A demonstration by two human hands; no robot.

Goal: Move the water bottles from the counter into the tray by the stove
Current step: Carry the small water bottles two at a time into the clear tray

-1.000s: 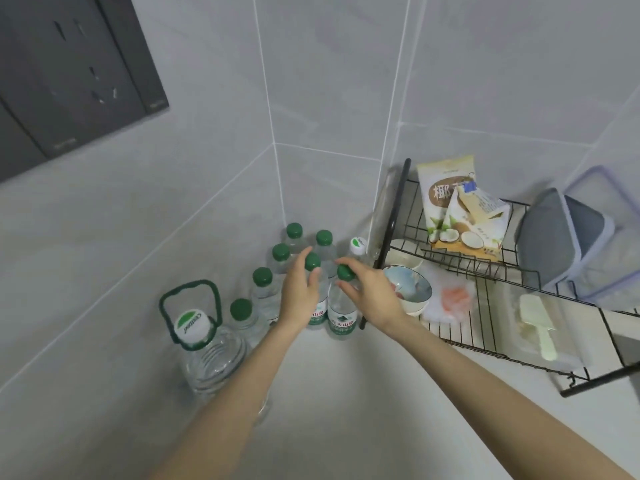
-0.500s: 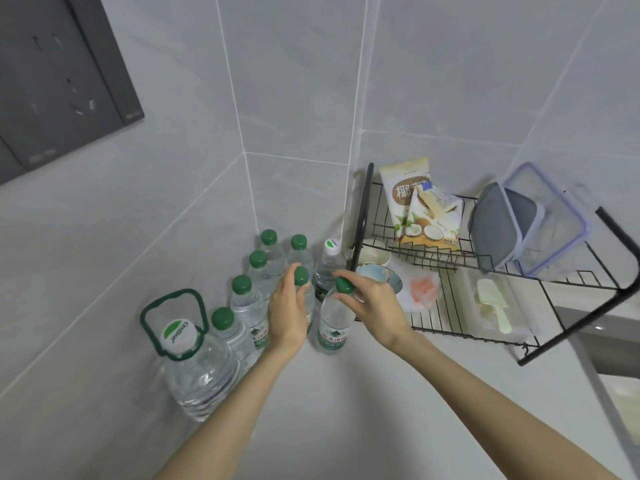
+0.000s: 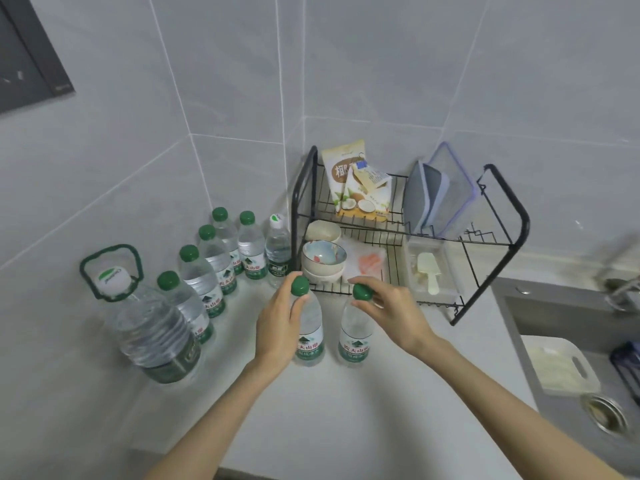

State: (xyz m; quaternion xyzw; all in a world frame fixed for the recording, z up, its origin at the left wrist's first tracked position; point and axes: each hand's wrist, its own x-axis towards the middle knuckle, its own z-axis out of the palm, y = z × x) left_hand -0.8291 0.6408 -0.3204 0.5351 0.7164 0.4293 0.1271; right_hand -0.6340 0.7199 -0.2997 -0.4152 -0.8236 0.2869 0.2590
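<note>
Water bottles [image 3: 310, 336] gripped by left hand [image 3: 278, 329] and right hand [image 3: 393, 311] near rack [image 3: 520, 216] edge.

The left hand [image 3: 277, 327] and right hand [image 3: 391, 310] have each drawn a bottle out of the cluster by the far wall. The left water bottle [image 3: 308, 348] and right water bottle [image 3: 354, 349] are now side by side, nearer the person. They are apart from the row of green-capped bottles [image 3: 207, 268] and in front of the dish rack [image 3: 519, 216]. Whether they stand on the counter or are lifted cannot be told. The view has swung right, bringing the sink [image 3: 561, 317] and tap [image 3: 620, 289] into sight.
</note>
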